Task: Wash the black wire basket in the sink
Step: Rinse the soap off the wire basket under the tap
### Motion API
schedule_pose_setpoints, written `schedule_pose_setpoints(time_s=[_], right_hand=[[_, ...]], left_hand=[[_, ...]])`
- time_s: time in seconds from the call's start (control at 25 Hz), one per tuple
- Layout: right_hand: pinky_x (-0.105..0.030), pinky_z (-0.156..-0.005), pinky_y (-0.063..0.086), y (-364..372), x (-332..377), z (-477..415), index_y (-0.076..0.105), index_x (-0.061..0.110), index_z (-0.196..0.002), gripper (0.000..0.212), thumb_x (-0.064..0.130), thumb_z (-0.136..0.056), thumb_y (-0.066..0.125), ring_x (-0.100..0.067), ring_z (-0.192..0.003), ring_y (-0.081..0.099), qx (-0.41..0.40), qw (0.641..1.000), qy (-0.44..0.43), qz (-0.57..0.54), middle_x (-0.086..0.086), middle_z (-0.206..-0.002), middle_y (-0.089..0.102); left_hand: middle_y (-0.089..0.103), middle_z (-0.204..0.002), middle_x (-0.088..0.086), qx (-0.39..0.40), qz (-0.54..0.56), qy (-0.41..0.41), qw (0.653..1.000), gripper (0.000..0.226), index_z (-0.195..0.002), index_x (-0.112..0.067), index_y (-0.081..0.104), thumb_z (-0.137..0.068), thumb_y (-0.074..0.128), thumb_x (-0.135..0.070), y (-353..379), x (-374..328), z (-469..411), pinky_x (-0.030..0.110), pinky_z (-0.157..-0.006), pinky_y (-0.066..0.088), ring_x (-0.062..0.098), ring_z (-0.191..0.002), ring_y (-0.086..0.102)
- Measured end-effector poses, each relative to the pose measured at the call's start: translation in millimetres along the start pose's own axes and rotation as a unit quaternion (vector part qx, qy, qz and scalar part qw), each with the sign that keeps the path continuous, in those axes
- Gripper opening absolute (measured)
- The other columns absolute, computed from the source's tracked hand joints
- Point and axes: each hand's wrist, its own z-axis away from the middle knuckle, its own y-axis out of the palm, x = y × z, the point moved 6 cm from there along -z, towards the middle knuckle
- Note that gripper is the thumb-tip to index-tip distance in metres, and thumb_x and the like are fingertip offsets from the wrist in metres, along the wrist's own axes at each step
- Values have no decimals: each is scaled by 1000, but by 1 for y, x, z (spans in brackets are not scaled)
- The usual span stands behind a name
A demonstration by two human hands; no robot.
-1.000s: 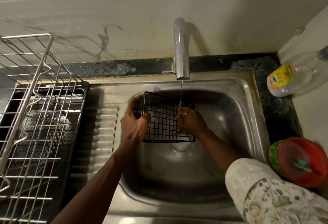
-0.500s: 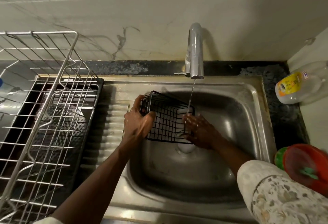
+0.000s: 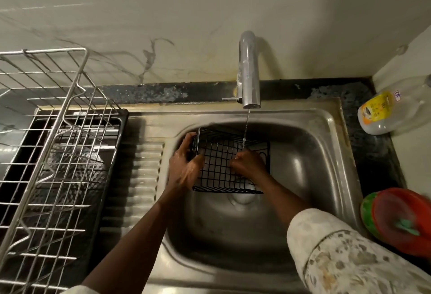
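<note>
A pale, veined wall filled the top of the view. Below it a steel sink with a ribbed draining board was set into a dark, speckled desk. A silver wire dish rack stood on the left, beside the draining board. A patterned sleeve covered the right forearm at the lower right.

The black wire basket was inside the sink bowl, tilted, its open side facing up towards the camera, over the drain. A chrome faucet rose from the back edge of the sink. On the desk at the right lay a clear bottle with a yellow label and, nearer the camera, a red and green container.

The left hand gripped the basket's left wall, its fingers clamped round the outside and the thumb inside. The right hand was inside the basket, knuckles up, its fingers curled down against the mesh; whether they pinched a wire could not be told. A thin stream of water fell from the faucet onto the basket just behind the right hand.
</note>
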Motion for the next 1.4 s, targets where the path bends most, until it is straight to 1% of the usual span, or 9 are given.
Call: schedule_pose_setpoints(time_s=[0.16,0.36,0.52,0.64,0.72,0.84,1.0,1.2,1.4], right_hand=[[-40,-58,57,-12,-8,-7,63,7,-63,28,29,-81,66,-27,-59,65,-1,997,35,-63,-17,-66,66],[-34,-59,44,-9,-9,3,53,12,-52,41,27,-88,66,-20,-51,50,-30,994,-8,-107,-4,-51,53],[-27,-56,52,-18,22,2,72,1,-96,23,21,-95,61,-22,-63,67,95,942,31,-322,-12,-76,72],[-29,-58,56,-25,23,-1,73,5,-98,26,26,-99,57,-20,-70,71,125,919,63,-368,-12,-85,74],[-32,-56,55,-25,21,3,72,8,-83,28,26,-98,57,-17,-59,65,43,944,61,-320,-9,-73,70],[-33,-63,59,-35,39,13,70,21,-72,26,33,-94,63,-11,-61,65,-116,981,-107,-112,4,-65,68],[-26,-63,58,-65,83,28,68,27,-71,24,31,-94,66,-6,-62,66,-61,965,-238,-93,7,-64,67],[-36,-78,61,-80,39,18,72,21,-94,9,29,-94,68,-11,-76,74,-17,973,-97,-207,-1,-78,76],[-31,-75,55,-88,-33,25,59,20,-133,37,27,-97,64,-16,-90,67,-35,996,39,-66,-3,-106,70]], left_hand=[[74,-83,7,-2,26,-72,997,57,-126,-69,45,-75,56,-47,12,14,-10,54,-66,60,27,-72,71],[74,-86,5,26,28,-107,994,63,-146,-47,40,-86,57,-37,32,23,-15,51,-70,62,26,-77,73],[73,-87,8,16,29,-115,993,63,-152,-39,36,-94,55,-20,33,24,-14,48,-66,62,27,-76,72],[73,-86,9,21,9,-137,990,67,-151,-39,36,-89,55,-26,35,24,-13,44,-64,63,28,-75,73],[72,-91,13,22,22,-174,984,70,-150,-41,37,-83,55,-29,37,26,-13,48,-63,62,32,-77,72],[68,-112,15,14,17,-218,976,74,-152,-38,35,-81,57,-33,36,25,-7,29,-57,59,22,-76,70],[68,-102,10,29,11,-252,967,61,-147,-32,45,-87,57,-30,43,16,2,30,-62,59,20,-82,67],[69,-96,10,-2,33,-292,956,17,-92,-20,65,-80,56,-29,51,4,10,40,-77,55,24,-83,63],[62,-98,13,-14,46,-376,925,43,-106,-11,58,-81,61,-46,46,11,8,49,-89,56,30,-91,62]])
